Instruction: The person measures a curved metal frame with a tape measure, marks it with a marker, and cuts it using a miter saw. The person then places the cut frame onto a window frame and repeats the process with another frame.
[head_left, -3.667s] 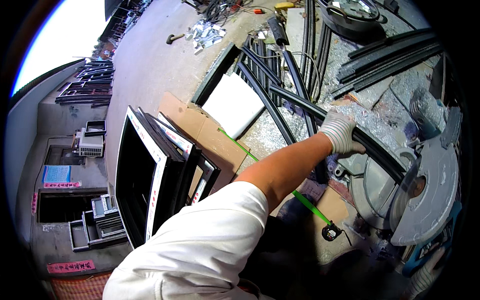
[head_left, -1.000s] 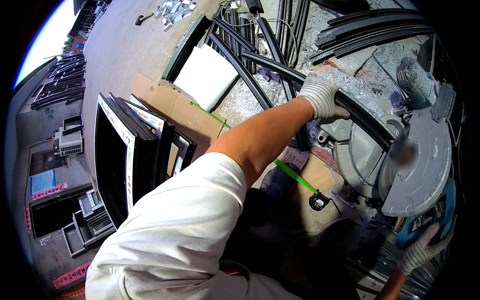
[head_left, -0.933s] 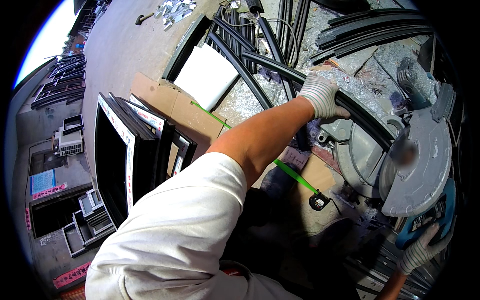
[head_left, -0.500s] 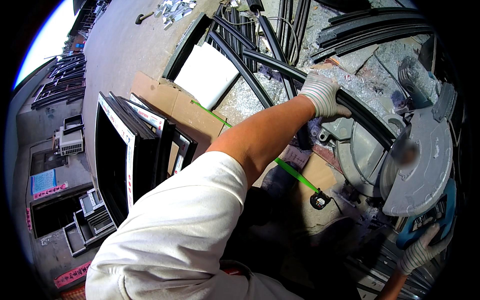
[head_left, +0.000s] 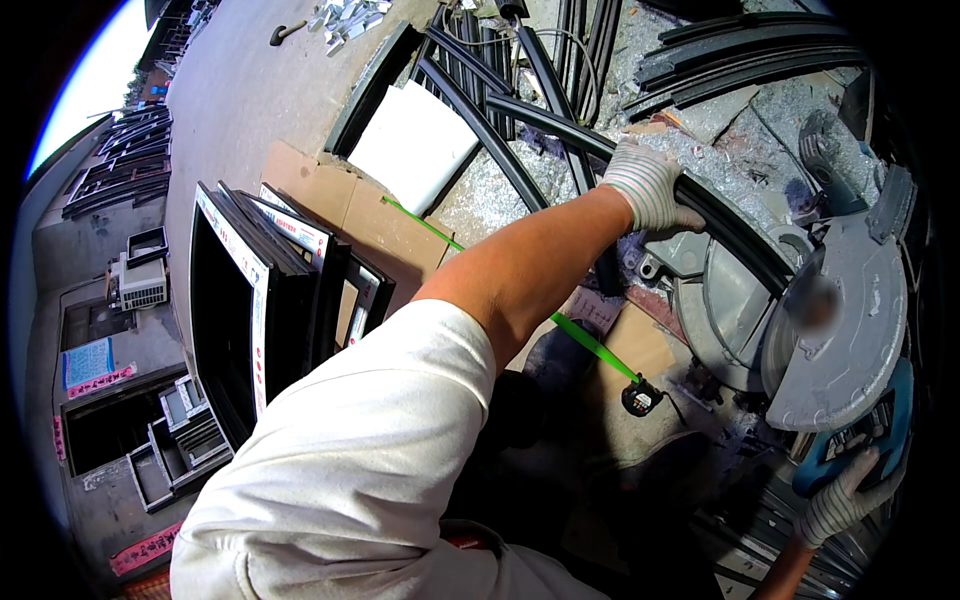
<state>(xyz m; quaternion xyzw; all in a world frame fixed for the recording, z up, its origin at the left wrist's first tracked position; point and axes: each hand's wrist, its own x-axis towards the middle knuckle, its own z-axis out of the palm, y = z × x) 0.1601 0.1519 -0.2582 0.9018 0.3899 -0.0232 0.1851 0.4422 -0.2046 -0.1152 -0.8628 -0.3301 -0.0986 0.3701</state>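
My left hand [head_left: 645,188], in a striped knit glove, is closed over a long black metal profile [head_left: 728,228]. One end of the profile lies against the round blade [head_left: 782,342] of a miter saw, on the saw's grey base [head_left: 720,335]. A large grey guard [head_left: 850,330] covers much of the blade. At the lower right, my right hand [head_left: 842,502], gloved alike, is wrapped round the saw's teal handle [head_left: 858,425]. Below my left forearm lies a black tape measure [head_left: 641,398] with its green blade [head_left: 595,348] pulled out.
Several black profiles [head_left: 490,130] lie crossed at the far side, with more stacked [head_left: 750,60] at the far right. Metal shavings [head_left: 640,85] litter the ground. Framed panels [head_left: 265,290] stand on the left beside cardboard [head_left: 310,185] and a white sheet [head_left: 415,145]. A hammer [head_left: 287,33] lies farther off.
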